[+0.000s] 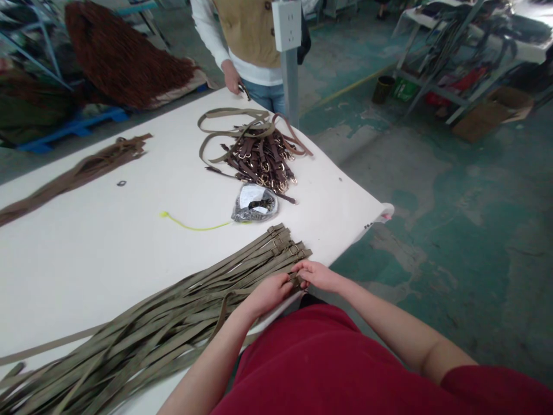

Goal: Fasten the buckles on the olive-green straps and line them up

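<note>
At the table's near edge, my left hand and my right hand are close together, both closed on the buckled end of one olive webbing strap. Fingers cover most of that end. Beside them lies a thick bundle of olive webbing straps, with metal buckles lined up at its right end and loose tails running to the lower left. Just beyond the bundle sits a clear plastic bag with small dark parts and a white paper inside.
Dark brown leather straps with gold rings are heaped on the white table. Brown straps lie at left, near a yellow cord. A socket post rises at the far edge, where another person stands.
</note>
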`<move>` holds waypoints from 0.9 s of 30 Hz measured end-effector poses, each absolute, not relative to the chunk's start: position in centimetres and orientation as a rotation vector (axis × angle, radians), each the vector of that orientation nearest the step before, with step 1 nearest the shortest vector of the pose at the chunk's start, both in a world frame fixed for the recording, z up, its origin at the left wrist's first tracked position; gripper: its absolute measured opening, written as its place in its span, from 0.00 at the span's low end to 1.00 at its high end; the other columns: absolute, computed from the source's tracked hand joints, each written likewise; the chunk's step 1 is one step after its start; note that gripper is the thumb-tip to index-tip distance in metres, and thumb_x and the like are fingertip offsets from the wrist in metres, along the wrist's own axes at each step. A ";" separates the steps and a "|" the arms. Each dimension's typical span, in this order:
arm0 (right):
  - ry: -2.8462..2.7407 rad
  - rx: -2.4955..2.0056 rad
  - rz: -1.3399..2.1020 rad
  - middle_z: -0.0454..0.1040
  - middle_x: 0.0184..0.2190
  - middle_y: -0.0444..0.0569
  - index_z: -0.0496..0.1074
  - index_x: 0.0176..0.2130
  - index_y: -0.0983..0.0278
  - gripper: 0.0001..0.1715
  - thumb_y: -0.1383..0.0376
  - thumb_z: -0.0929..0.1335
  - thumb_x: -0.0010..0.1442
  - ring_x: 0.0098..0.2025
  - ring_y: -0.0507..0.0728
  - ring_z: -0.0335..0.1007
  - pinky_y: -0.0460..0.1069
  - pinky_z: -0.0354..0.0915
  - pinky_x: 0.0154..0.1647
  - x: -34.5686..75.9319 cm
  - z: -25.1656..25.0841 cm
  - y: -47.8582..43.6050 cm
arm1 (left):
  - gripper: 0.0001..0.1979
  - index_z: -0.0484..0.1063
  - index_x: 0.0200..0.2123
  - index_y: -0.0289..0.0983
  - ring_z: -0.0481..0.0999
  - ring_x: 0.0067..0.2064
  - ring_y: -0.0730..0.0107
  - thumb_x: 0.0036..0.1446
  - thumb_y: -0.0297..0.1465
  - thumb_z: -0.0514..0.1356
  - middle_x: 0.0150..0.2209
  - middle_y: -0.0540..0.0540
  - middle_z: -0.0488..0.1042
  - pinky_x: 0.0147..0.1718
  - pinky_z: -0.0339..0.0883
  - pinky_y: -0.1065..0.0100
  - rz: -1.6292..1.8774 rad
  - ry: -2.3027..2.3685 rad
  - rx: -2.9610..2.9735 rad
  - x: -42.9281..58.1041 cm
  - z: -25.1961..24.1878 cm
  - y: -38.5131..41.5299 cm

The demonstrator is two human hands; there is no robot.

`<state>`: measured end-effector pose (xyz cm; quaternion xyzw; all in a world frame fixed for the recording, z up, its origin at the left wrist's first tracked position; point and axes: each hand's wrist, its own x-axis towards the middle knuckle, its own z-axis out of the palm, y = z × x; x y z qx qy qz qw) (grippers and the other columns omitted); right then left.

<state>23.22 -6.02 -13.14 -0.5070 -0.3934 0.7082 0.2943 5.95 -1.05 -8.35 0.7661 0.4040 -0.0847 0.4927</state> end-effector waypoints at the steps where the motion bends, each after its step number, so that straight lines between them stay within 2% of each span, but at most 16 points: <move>1: -1.054 -1.360 1.888 0.65 0.23 0.41 0.62 0.42 0.64 0.13 0.68 0.59 0.55 0.23 0.46 0.64 0.43 0.61 0.25 23.3 -13.0 -5.7 | 0.15 0.66 0.25 0.35 0.61 0.26 0.75 0.52 0.38 0.47 0.24 0.51 0.64 0.25 0.51 0.74 -0.188 0.988 1.854 6.1 -8.4 -0.9; 6: -1.128 -1.434 1.856 0.66 0.24 0.41 0.63 0.41 0.64 0.13 0.69 0.58 0.55 0.24 0.46 0.66 0.41 0.60 0.23 23.8 -12.1 -4.4 | 0.18 0.64 0.24 0.34 0.57 0.24 0.77 0.51 0.43 0.47 0.21 0.54 0.58 0.22 0.49 0.74 -0.122 1.078 1.650 6.0 -9.5 -0.5; 11: -1.146 -1.430 1.892 0.68 0.29 0.43 0.64 0.39 0.64 0.12 0.71 0.58 0.55 0.25 0.46 0.67 0.40 0.60 0.22 23.8 -11.7 -4.0 | 0.19 0.64 0.23 0.33 0.56 0.24 0.78 0.49 0.45 0.50 0.21 0.54 0.59 0.23 0.50 0.75 -0.065 1.071 1.533 5.7 -10.3 -0.2; 17: -1.024 -1.462 1.866 0.67 0.25 0.42 0.64 0.39 0.65 0.11 0.70 0.58 0.55 0.24 0.46 0.66 0.41 0.62 0.24 23.7 -12.1 -4.3 | 0.20 0.63 0.22 0.34 0.55 0.23 0.78 0.48 0.47 0.49 0.19 0.54 0.57 0.21 0.47 0.74 -0.137 1.084 1.675 6.0 -10.8 0.1; 22: -0.953 -1.404 1.901 0.68 0.23 0.41 0.63 0.40 0.65 0.11 0.69 0.59 0.55 0.26 0.47 0.67 0.42 0.63 0.27 24.5 -12.0 -4.7 | 0.19 0.65 0.26 0.34 0.59 0.26 0.76 0.53 0.43 0.45 0.23 0.53 0.61 0.25 0.52 0.74 -0.086 0.997 1.694 6.1 -10.6 -0.2; 27: -0.806 -1.379 1.863 0.69 0.30 0.44 0.61 0.42 0.64 0.13 0.69 0.56 0.56 0.30 0.47 0.70 0.45 0.64 0.33 24.2 -12.7 -5.5 | 0.18 0.66 0.29 0.35 0.63 0.27 0.74 0.54 0.42 0.44 0.24 0.52 0.64 0.25 0.54 0.73 -0.115 1.032 1.737 6.6 -11.2 -0.4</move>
